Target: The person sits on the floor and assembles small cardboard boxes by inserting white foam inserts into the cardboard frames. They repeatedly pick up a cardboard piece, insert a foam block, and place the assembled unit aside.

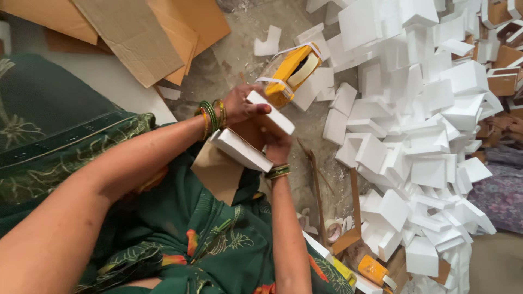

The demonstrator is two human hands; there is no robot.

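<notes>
Head view: I see my left hand (239,106) clamped over the top white foam block (271,113), my right hand (278,147) gripping from beneath, steadying the lower foam block (239,149). Right of these blocks, a yellow tape dispenser (287,73), then the loose foam pile (425,136); no container shows.

Foam pile (430,136) lies right of hands (261,125); cardboard sheets (136,32) behind.

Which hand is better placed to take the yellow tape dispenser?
Probably the left hand: it is next to the yellow tape dispenser, while the right hand is farther, gripping a white foam piece.
</notes>
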